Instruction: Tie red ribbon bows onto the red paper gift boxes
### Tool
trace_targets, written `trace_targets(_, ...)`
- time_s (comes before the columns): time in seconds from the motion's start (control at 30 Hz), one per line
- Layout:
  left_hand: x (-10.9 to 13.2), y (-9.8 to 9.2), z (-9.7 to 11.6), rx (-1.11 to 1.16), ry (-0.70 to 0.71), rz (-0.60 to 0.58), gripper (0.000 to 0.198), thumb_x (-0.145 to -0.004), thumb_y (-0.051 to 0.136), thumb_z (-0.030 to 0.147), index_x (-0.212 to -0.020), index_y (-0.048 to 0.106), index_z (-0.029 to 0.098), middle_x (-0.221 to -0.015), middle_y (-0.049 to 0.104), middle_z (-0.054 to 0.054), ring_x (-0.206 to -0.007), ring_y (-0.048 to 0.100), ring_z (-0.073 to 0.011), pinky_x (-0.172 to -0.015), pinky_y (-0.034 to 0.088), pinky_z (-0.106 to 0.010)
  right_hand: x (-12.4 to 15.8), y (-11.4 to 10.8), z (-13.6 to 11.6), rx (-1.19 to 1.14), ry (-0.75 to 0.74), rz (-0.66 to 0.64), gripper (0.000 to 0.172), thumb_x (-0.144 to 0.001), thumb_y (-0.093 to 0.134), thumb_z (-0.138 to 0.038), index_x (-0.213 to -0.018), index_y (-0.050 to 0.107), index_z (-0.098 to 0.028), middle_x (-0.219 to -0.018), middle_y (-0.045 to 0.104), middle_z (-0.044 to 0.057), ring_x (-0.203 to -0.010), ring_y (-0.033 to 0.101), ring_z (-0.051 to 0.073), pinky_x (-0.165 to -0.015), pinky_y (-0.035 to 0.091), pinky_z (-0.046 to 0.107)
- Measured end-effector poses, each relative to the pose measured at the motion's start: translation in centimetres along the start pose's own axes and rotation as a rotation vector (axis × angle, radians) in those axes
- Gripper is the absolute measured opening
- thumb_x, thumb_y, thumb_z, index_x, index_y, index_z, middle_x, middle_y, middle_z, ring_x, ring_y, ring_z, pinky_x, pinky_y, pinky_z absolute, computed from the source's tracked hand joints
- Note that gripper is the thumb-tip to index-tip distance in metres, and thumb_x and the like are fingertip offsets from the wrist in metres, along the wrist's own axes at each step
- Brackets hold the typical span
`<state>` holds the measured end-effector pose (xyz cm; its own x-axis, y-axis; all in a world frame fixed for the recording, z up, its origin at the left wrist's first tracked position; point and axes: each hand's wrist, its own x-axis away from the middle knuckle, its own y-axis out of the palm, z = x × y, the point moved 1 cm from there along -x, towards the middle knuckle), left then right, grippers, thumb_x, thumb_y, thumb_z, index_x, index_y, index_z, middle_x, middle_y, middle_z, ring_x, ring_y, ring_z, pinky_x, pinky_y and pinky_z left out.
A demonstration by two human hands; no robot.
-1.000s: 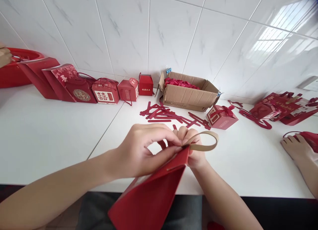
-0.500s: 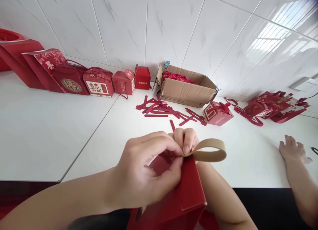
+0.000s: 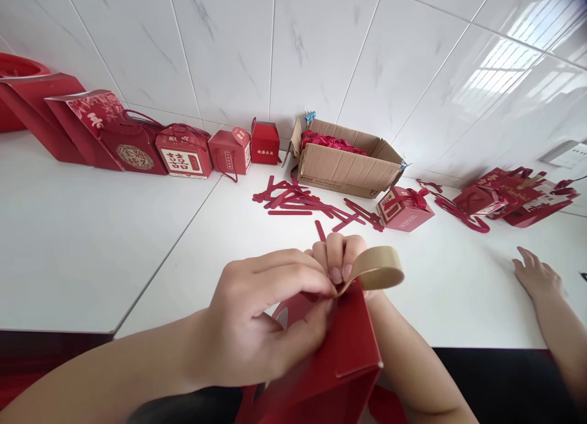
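Observation:
A red gift box (image 3: 353, 341) stands tilted in front of me at the table's near edge. From its top rises a looped tan strap (image 3: 378, 271), like a handle. My left hand (image 3: 270, 314) pinches the strap's near end between thumb and forefinger, close against the box top. Just behind, my right hand (image 3: 342, 256) is closed with its fingertips pressed at the strap's base where it meets the box. What lies under those fingertips is mostly hidden.
Red strips (image 3: 302, 201) lie loose on the white table (image 3: 183, 271). Behind them stands a cardboard carton (image 3: 348, 170) with red ribbon inside. Several red boxes (image 3: 183, 152) line the wall. A ribboned box (image 3: 406, 210) sits farther right, and another person's hand (image 3: 539, 271) rests at the right.
The tan loop has shifted a little left and tilted upward. My left hand has moved slightly left and down. The other person's hand has moved slightly left.

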<state>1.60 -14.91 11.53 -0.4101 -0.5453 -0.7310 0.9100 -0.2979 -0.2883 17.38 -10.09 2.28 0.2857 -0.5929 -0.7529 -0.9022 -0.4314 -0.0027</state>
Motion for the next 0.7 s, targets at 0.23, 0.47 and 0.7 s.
trace_targets(0.23, 0.9, 0.0, -0.4, 0.018, -0.135, 0.115, 0.015, -0.075, 0.063, 0.004, -0.081, 0.064, 0.017, -0.073, 0.067, -0.004, -0.065, 0.064, -0.0139, -0.057, 0.056, -0.026, -0.6, -0.5, -0.7, 0.036, -0.002, -0.127, 0.048, -0.083, 0.049, -0.067, -0.065, 0.037, -0.024, -0.064, 0.048, 0.0, -0.051, 0.047, 0.011, -0.043, 0.04, 0.025)
trace_targets(0.47, 0.6, 0.0, -0.1, 0.004, -0.12, 0.072, 0.016, -0.074, 0.067, 0.0, -0.081, 0.066, 0.014, -0.075, 0.069, -0.004, -0.065, 0.065, -0.0123, -0.059, 0.055, -0.023, -2.0, 0.6, -2.3, -0.338, -0.001, -0.042, 0.033, -0.077, 0.072, -0.038, -0.064, 0.046, -0.022, -0.064, 0.046, -0.003, -0.053, 0.046, 0.009, -0.048, 0.041, 0.024)
trace_targets(0.7, 0.3, -0.3, 0.0, -0.066, -0.064, 0.023, 0.014, -0.075, 0.066, -0.001, -0.082, 0.067, 0.011, -0.075, 0.069, -0.005, -0.066, 0.065, -0.0103, -0.061, 0.055, -0.019, -1.8, 0.9, -2.1, -0.392, 0.058, 0.019, 0.036, -0.069, 0.078, -0.036, -0.06, 0.047, -0.022, -0.06, 0.045, -0.005, -0.05, 0.044, 0.009, -0.044, 0.042, 0.022)
